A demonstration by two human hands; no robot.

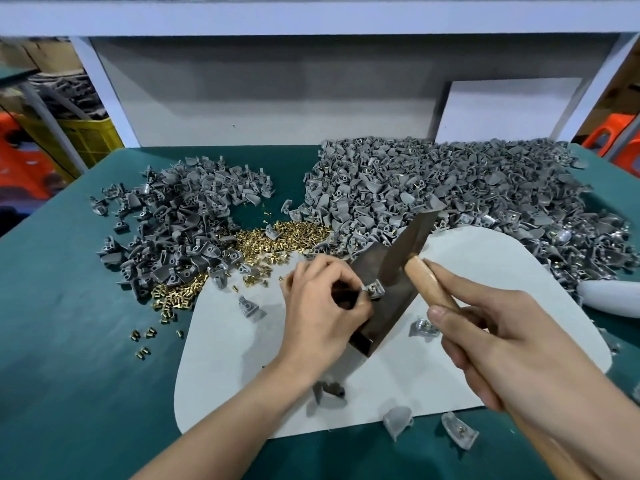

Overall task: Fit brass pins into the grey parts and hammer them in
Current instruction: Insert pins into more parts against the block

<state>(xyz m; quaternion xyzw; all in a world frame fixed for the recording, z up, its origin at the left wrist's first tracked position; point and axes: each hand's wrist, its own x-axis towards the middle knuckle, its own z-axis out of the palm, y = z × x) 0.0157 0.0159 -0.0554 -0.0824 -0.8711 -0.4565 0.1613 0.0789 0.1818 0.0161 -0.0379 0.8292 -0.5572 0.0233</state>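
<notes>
Pinches one grey part point(373, 292) on top of the dark metal block point(388, 315) at frame centre with the left grip point(322, 303), fingertips curled tight onto it. Wraps the right grip point(491, 344) round the wooden handle of the hammer point(407, 247), head poised just above and beside the part. Risks a bruised fingertip, given fingers touching the part right under the head's likely path. May skew or bend the pin if struck off-square, or flick the part off the narrow block top should the pinch slacken. Cannot tell how deep any pin sits in it. Could also scatter the loose brass pins point(277, 237) lying just left of the block. Looks cramped toward the upper frame, hemmed in by one heap of grey parts point(173, 220) at upper left and a bigger heap point(450, 188) at upper right. Opens onto bare white mat point(502, 271) to the right and at lower centre, with stray parts near its lower edge and green counter point(69, 341) beyond.
</notes>
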